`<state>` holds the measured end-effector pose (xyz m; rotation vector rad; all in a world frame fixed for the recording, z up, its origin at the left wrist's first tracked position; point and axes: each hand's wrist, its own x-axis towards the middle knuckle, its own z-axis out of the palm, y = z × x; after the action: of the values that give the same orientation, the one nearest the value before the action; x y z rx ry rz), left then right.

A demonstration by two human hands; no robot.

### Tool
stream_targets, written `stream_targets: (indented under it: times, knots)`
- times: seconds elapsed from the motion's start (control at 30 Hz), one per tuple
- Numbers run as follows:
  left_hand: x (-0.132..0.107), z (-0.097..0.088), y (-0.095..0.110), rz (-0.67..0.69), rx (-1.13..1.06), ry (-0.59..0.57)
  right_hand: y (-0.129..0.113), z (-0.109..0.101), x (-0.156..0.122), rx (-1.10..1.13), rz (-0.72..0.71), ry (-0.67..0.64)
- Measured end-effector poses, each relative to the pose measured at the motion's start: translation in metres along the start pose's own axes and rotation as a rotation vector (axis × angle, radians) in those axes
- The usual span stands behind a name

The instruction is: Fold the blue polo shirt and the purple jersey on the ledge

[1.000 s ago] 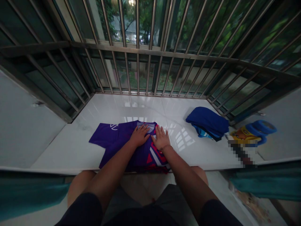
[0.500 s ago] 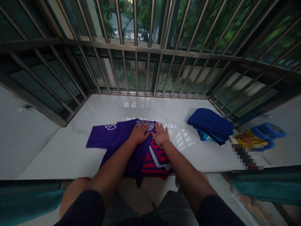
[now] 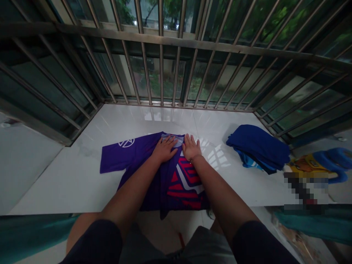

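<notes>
A purple T-shirt (image 3: pixel 145 154) with a red and white pattern lies on the white sill, its right side folded inward over the front. One sleeve stretches out to the left and bears a white round emblem. My left hand (image 3: pixel 165 149) lies flat beside the grey inner neckline, fingers spread and pointing away from me. Close to it, my right hand (image 3: pixel 191 147) presses flat on the shirt's folded right edge at the collar. Both hands are open on the fabric. The shirt's lower part reaches the sill's front edge, partly hidden behind my forearms.
A stack of folded blue clothes (image 3: pixel 257 146) sits to the right on the white sill (image 3: pixel 82 183). Beyond it is a yellow and blue cartoon-printed item (image 3: pixel 310 165), near a pixelated patch. Metal window bars (image 3: pixel 162 73) enclose the sill; teal curtains (image 3: pixel 33 234) hang below.
The camera view has tilted slightly down. My hands stay flat near the collar, with the left thumb now farther from the right hand. The red pattern at the shirt's lower right lies differently.
</notes>
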<state>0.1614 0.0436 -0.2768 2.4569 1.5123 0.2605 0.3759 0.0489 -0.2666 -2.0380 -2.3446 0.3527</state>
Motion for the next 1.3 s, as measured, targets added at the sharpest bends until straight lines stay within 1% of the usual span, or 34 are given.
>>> stream_targets:
  times: [0.2,0.33,0.43,0.5,0.57,0.6,0.67,0.73,0.77,0.8,0.83,0.87,0.9,0.97,1.03,1.1,1.17,1.23,1.3]
  knots:
    - [0.017,-0.003,-0.009,-0.026,-0.015,0.002,0.006,-0.007,0.028,-0.020,-0.039,-0.012]
    - [0.022,-0.007,-0.005,-0.036,-0.013,0.000,0.006,-0.007,0.034,-0.022,-0.050,0.003]
    - [0.017,-0.010,0.003,-0.052,-0.011,0.014,0.006,-0.007,0.032,-0.022,-0.052,0.017]
    - [0.006,-0.016,0.001,-0.111,0.006,0.057,0.006,-0.008,0.032,-0.021,-0.052,0.028]
    - [-0.014,-0.026,-0.014,-0.220,0.035,0.154,0.006,-0.007,0.032,-0.020,-0.052,0.039]
    - [-0.028,-0.032,-0.027,-0.288,0.054,0.215,0.007,-0.007,0.033,-0.019,-0.053,0.042]
    - [-0.064,-0.045,-0.063,-0.423,0.101,0.329,0.007,-0.006,0.034,-0.016,-0.056,0.045]
    - [-0.108,-0.055,-0.101,-0.564,0.148,0.400,0.008,-0.005,0.036,-0.011,-0.057,0.045]
    - [-0.133,-0.057,-0.117,-0.612,0.167,0.425,0.009,-0.004,0.037,-0.008,-0.057,0.045]
    - [-0.159,-0.056,-0.130,-0.628,0.177,0.446,0.009,-0.003,0.038,-0.004,-0.057,0.045]
    - [-0.184,-0.053,-0.139,-0.622,0.173,0.463,0.010,-0.003,0.038,0.000,-0.057,0.045]
    - [-0.208,-0.047,-0.143,-0.601,0.159,0.466,0.010,-0.002,0.039,0.004,-0.056,0.045]
    - [-0.230,-0.040,-0.142,-0.565,0.143,0.446,0.011,-0.002,0.039,0.010,-0.055,0.045]
    - [-0.264,-0.025,-0.131,-0.507,0.145,0.370,0.011,-0.001,0.039,0.024,-0.052,0.047]
    - [-0.282,-0.015,-0.115,-0.508,0.174,0.312,0.011,-0.001,0.038,0.042,-0.048,0.046]
    - [-0.285,-0.012,-0.100,-0.548,0.188,0.297,0.010,-0.003,0.037,0.064,-0.044,0.040]
    - [-0.280,-0.017,-0.092,-0.584,0.171,0.304,0.008,-0.008,0.038,0.087,-0.035,0.029]
    - [-0.274,-0.023,-0.091,-0.597,0.137,0.329,0.005,-0.019,0.042,0.113,-0.020,0.014]
    - [-0.272,-0.028,-0.092,-0.623,0.109,0.393,0.005,-0.035,0.044,0.138,0.003,0.007]
